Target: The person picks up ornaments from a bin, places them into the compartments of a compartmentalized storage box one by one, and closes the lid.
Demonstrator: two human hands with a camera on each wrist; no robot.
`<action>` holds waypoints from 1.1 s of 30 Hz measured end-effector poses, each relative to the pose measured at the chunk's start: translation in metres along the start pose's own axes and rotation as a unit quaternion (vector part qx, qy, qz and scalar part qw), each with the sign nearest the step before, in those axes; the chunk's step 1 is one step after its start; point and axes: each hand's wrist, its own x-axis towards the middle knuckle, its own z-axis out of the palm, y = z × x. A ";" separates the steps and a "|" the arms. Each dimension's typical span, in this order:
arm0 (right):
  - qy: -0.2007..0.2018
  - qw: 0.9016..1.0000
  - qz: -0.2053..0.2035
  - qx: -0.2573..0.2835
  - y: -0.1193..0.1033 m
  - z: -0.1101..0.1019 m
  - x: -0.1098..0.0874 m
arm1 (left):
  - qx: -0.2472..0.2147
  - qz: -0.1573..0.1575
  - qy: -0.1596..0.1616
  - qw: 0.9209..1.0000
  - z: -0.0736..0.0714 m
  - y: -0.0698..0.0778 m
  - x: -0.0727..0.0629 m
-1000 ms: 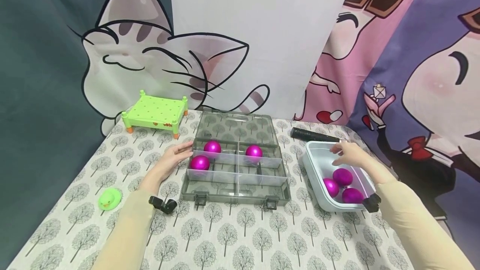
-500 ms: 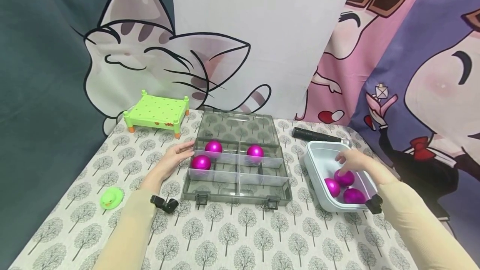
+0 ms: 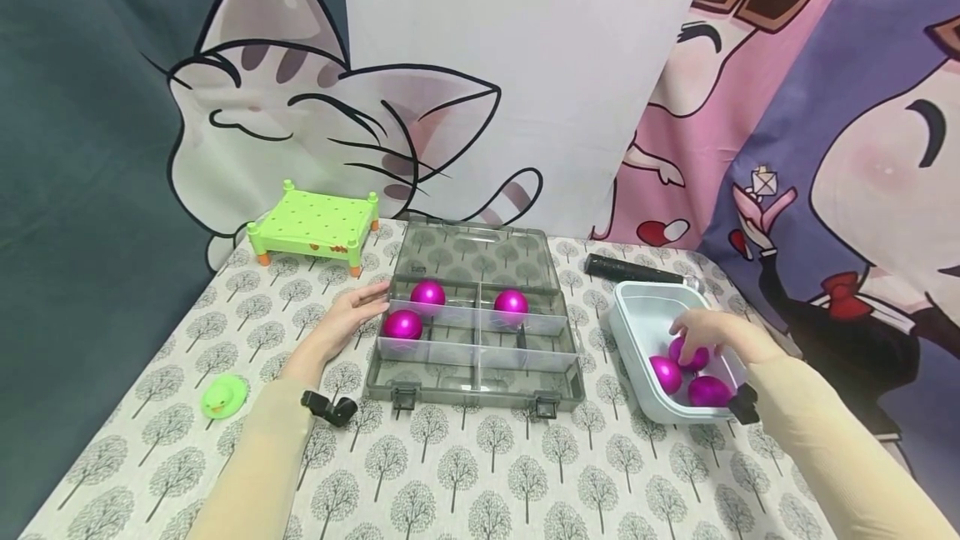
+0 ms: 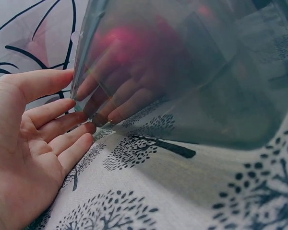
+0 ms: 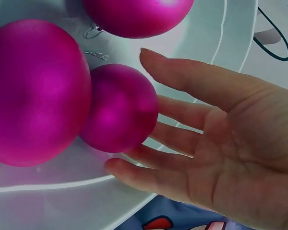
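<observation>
My left hand (image 3: 347,325) rests its straight fingertips on the left side of a smoky clear compartment box (image 3: 472,394), whose lid (image 3: 476,257) lies folded back. In the left wrist view the fingers (image 4: 69,129) meet the box's wall. Two magenta baubles sit in its left compartments and one in the back right. My right hand (image 3: 712,333) reaches into a pale blue basin (image 3: 624,332) holding three more. The right wrist view shows its relaxed fingers (image 5: 175,158) behind the farthest bauble (image 5: 120,108), the thumb apart from it. Silver cords (image 5: 96,55) lie between the baubles.
A black-handled object (image 3: 633,271) lies behind the basin. At the back left stands a green toy bed (image 3: 315,221) with orange feet. A green rubber duck (image 3: 222,397) sits left of my left forearm. Printed curtains (image 3: 540,82) hang behind the tree-patterned tablecloth (image 3: 450,482).
My right hand has lowered from above the back of the basin to the farthest bauble in it. My left hand stays at the box's side.
</observation>
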 end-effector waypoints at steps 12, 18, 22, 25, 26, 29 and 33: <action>-0.042 0.999 -0.001 -0.008 0.000 0.000 0.007 | -0.012 -0.002 0.001 1.000 0.000 0.001 0.000; -0.047 0.999 -0.003 -0.003 0.001 0.001 0.007 | -0.004 0.000 -0.001 1.000 0.000 0.000 0.001; -0.043 0.999 -0.006 -0.008 0.002 -0.001 0.007 | -0.002 0.001 -0.003 1.000 0.000 0.000 0.001; -0.036 0.999 -0.005 -0.002 0.003 -0.002 0.007 | 0.000 0.002 -0.004 1.000 0.000 0.000 0.001; -0.033 0.999 -0.004 0.001 0.003 -0.003 0.007 | 0.000 0.002 -0.004 1.000 0.000 0.000 0.001; -0.020 1.000 -0.005 0.000 0.004 -0.005 0.006 | 0.000 0.002 -0.003 1.000 0.000 0.000 0.001; 0.000 1.000 -0.010 -0.011 0.002 -0.008 0.005 | -0.008 0.000 0.000 1.000 -0.001 -0.001 0.001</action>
